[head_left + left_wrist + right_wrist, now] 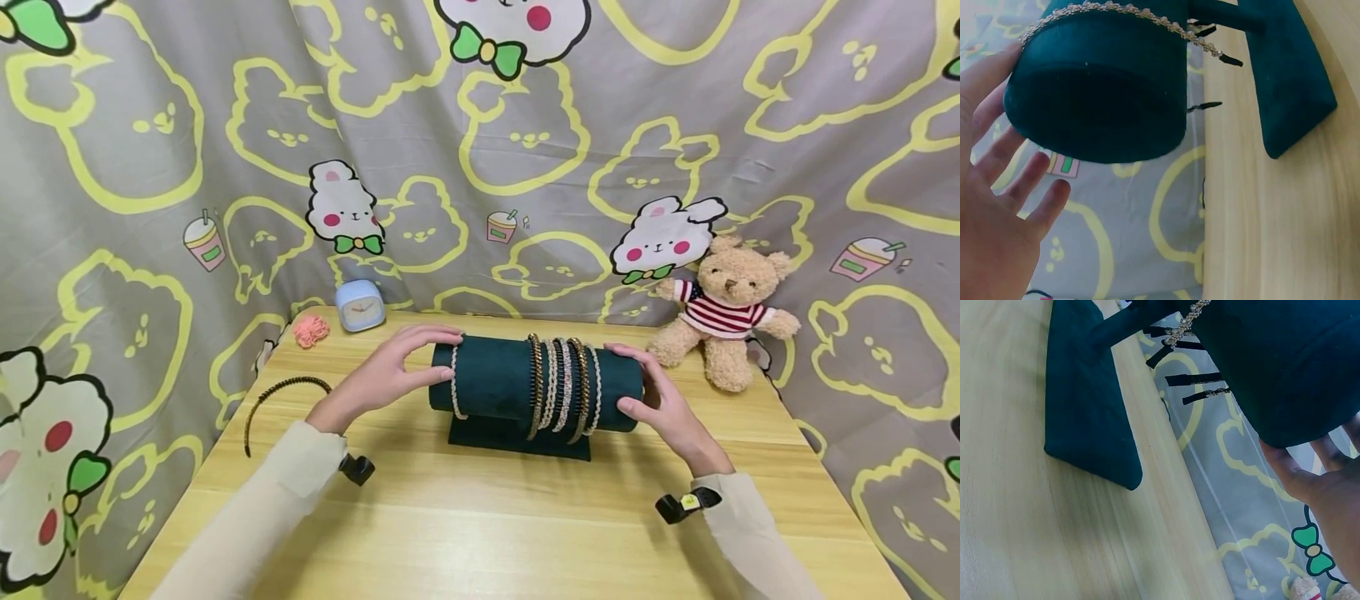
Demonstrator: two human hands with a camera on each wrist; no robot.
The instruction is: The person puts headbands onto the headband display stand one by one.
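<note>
A dark green velvet headband display stand point(491, 375) stands on the table, its roll lying crosswise on a flat base point(517, 440). My left hand point(382, 367) holds the roll's left end, thumb in front and fingers over the top, close against a pale beaded headband point(454, 383). In the left wrist view, that hand's other fingers point(1038, 206) spread past the end. My right hand point(663, 408) grips the right end, thumb in front; some of its fingers are hidden behind. Several headbands, braided and glittery point(566, 385), sit together right of the middle.
A dark braided headband point(288, 383) lies on the table to the left. Behind it are a pink scrunchie point(311, 331) and a light blue clock point(361, 306). A teddy bear point(723, 312) sits at the back right, against a patterned curtain point(420, 125).
</note>
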